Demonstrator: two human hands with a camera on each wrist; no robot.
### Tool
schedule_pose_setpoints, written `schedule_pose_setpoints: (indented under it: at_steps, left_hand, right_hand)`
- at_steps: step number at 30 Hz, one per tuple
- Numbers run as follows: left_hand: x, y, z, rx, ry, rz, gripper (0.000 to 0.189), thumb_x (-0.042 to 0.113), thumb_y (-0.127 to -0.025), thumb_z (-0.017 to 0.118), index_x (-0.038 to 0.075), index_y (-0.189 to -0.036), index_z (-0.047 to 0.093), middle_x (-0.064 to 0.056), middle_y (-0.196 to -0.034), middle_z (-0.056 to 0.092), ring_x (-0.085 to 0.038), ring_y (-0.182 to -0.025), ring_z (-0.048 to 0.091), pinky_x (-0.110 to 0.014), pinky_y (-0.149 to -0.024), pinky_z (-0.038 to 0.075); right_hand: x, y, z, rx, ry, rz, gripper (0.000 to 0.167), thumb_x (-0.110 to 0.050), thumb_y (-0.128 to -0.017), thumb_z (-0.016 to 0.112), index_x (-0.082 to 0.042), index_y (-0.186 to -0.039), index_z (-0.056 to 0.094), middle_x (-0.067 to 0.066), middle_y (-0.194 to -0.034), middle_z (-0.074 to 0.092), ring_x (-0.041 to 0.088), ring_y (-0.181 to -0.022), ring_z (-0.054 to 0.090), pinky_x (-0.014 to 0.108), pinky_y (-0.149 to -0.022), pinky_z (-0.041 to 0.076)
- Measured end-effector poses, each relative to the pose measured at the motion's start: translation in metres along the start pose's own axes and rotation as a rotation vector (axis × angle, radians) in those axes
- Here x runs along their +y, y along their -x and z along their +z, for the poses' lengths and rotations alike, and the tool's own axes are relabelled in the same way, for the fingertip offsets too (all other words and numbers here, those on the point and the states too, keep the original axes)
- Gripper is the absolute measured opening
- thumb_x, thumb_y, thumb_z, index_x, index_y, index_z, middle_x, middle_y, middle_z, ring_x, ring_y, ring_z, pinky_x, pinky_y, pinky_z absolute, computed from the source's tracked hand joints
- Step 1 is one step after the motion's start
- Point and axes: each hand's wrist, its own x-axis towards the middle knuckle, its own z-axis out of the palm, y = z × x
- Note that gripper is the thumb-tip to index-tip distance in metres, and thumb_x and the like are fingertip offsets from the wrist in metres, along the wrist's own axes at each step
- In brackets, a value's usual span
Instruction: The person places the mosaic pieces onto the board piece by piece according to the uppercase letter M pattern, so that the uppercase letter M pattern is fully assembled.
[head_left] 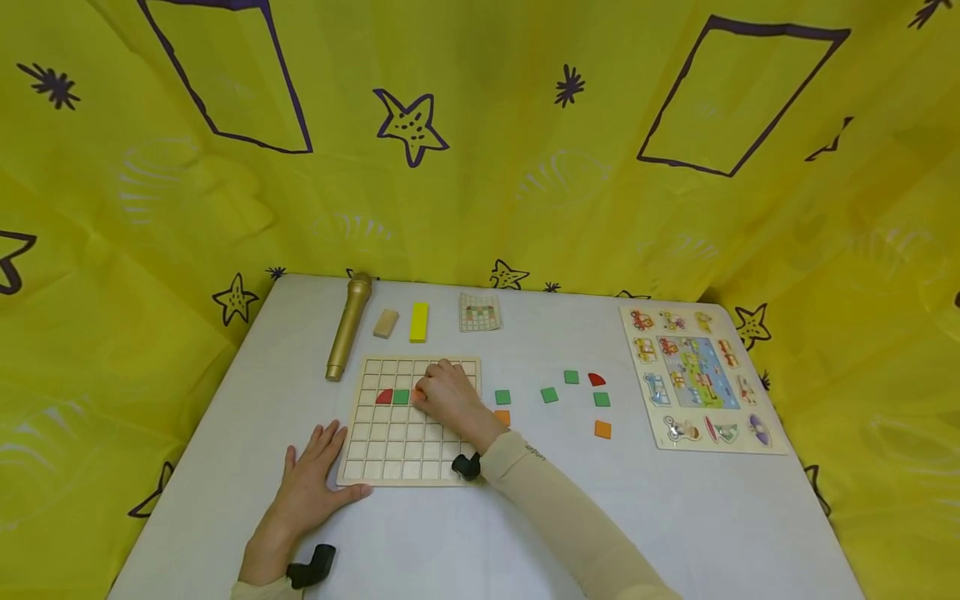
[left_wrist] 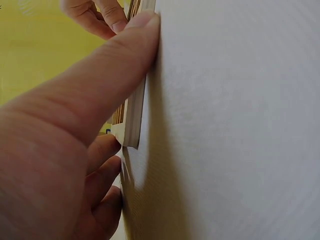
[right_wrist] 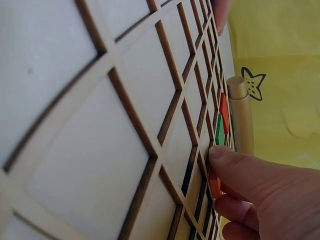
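A wooden grid board (head_left: 386, 470) lies on the table with a red quarter-circle piece (head_left: 385, 397) and a green square tile (head_left: 401, 397) side by side in one row. My right hand (head_left: 453, 402) is over the board, pinching an orange tile (right_wrist: 214, 184) between thumb and fingers, at the cell right of the green tile. Part of the orange tile is hidden by the fingers. My left hand (head_left: 306, 483) rests at the board's near left corner, fingers spread, its thumb (left_wrist: 112, 67) along the front edge.
Several loose tiles, such as a green square (head_left: 550, 395) and a red quarter-circle (head_left: 597, 379), lie right of the board. A picture puzzle (head_left: 651, 417) is at far right. Behind stand a gold microphone (head_left: 348, 325), a wooden block (head_left: 386, 323), a yellow block (head_left: 419, 322) and a pattern card (head_left: 479, 323).
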Motion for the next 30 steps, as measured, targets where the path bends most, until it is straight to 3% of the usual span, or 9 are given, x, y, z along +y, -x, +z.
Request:
schedule_pose_setpoints:
  at_steps: [10, 15, 30]
  left_hand:
    - [-0.002, 0.0, 0.003, 0.029, 0.009, 0.019, 0.104, 0.054, -0.072, 0.08, -0.006, -0.145, 0.039, -0.025, -0.152, 0.03, -0.047, -0.14, 0.019, -0.072, -0.104, 0.004]
    - [-0.004, -0.001, 0.003, -0.005, 0.005, -0.004, 0.106, 0.056, -0.072, 0.079, -0.005, -0.147, 0.037, -0.023, -0.154, 0.028, -0.045, -0.142, 0.016, -0.07, -0.106, 0.002]
    - [0.001, -0.001, -0.001, -0.013, 0.015, -0.015, 0.105, 0.055, -0.072, 0.08, -0.006, -0.146, 0.037, -0.024, -0.154, 0.028, -0.045, -0.142, 0.017, -0.07, -0.105, 0.002]
  right_hand:
    - [-0.001, 0.002, 0.001, 0.008, -0.007, -0.01, 0.021, -0.034, -0.094, 0.067, -0.017, -0.102, 0.077, -0.002, -0.102, 0.066, 0.016, -0.092, 0.051, 0.029, -0.077, 0.041]
    - [0.002, 0.005, -0.002, 0.023, -0.053, 0.0, 0.025, -0.035, -0.092, 0.069, -0.014, -0.105, 0.076, -0.002, -0.104, 0.066, 0.016, -0.096, 0.052, 0.031, -0.083, 0.043]
    - [0.036, 0.021, -0.027, 0.035, -0.115, 0.044, 0.032, -0.033, -0.091, 0.071, -0.012, -0.115, 0.072, 0.001, -0.112, 0.065, 0.02, -0.102, 0.054, 0.035, -0.083, 0.044]
